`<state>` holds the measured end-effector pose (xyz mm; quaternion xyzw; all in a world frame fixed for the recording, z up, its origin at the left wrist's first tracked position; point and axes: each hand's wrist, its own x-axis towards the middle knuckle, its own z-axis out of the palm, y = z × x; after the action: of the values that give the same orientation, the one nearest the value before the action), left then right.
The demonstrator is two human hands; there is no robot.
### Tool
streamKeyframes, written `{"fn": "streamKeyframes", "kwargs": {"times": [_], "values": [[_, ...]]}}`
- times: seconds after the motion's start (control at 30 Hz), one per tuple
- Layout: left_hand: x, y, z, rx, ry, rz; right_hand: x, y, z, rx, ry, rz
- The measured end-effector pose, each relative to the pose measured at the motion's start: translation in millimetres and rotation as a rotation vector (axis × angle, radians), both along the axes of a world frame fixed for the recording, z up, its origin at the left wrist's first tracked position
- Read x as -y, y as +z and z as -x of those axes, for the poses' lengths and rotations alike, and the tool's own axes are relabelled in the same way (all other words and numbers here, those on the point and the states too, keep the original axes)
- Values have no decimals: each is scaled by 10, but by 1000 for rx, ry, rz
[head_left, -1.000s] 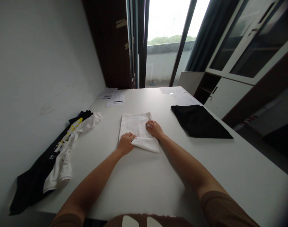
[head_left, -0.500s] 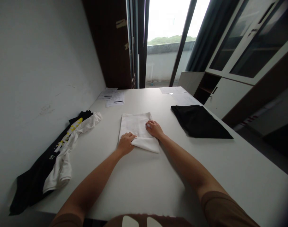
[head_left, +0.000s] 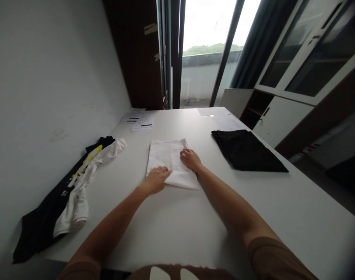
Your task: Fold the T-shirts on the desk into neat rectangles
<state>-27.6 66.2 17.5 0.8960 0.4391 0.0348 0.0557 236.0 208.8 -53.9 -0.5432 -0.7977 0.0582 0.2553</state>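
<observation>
A white folded cloth garment [head_left: 165, 153] lies flat in the middle of the table, roughly a rectangle; its exact kind does not show. My left hand [head_left: 158, 179] rests on its near left corner, fingers stretched over the fabric. On its right edge lies my right hand [head_left: 191, 159], palm down with the fingers slightly bent and laid on the cloth. Both hands press the cloth from above, and neither grips it. The near edge of the garment lies down against the table between my forearms.
The white table [head_left: 177, 229] carries a folded black garment [head_left: 247, 151] on the right. Along the left wall lie a black garment [head_left: 40, 225] and a crumpled white garment [head_left: 78, 206]. Papers [head_left: 144, 122] lie at the far left, more sheets [head_left: 224, 120] at the far right.
The folded-up flap at the near edge of the white garment now lies flat. My left hand has shifted slightly right, its fingers more stretched. My right hand has barely moved.
</observation>
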Motion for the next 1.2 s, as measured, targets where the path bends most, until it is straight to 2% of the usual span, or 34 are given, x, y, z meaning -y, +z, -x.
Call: {"fn": "streamKeyframes", "kwargs": {"times": [0.27,0.4,0.53,0.7,0.8,0.9,0.97,1.0,1.07,1.13,1.2], "values": [[291,99,-64,-125,37,15,-3,-22,-7,-8,14,-13],[301,88,-88,-124,35,92,37,25,2,0,-13,-35],[231,92,-92,-119,9,88,96,87,42,15,13,-101],[182,131,-105,-138,-28,114,135,116,76,147,103,84],[243,202,-109,-160,-86,185,135,130,53,162,42,105],[336,267,-133,-149,-201,346,144,159,40,164,3,88],[364,260,-165,-62,-305,458,160,179,61,161,18,59],[355,234,-182,7,-327,466,172,186,81,156,37,34],[289,135,-201,141,-256,334,197,188,134,154,97,6],[167,-11,-176,213,-66,97,222,180,185,177,179,53],[17,-171,-95,222,88,-48,239,174,217,207,221,139]]}}
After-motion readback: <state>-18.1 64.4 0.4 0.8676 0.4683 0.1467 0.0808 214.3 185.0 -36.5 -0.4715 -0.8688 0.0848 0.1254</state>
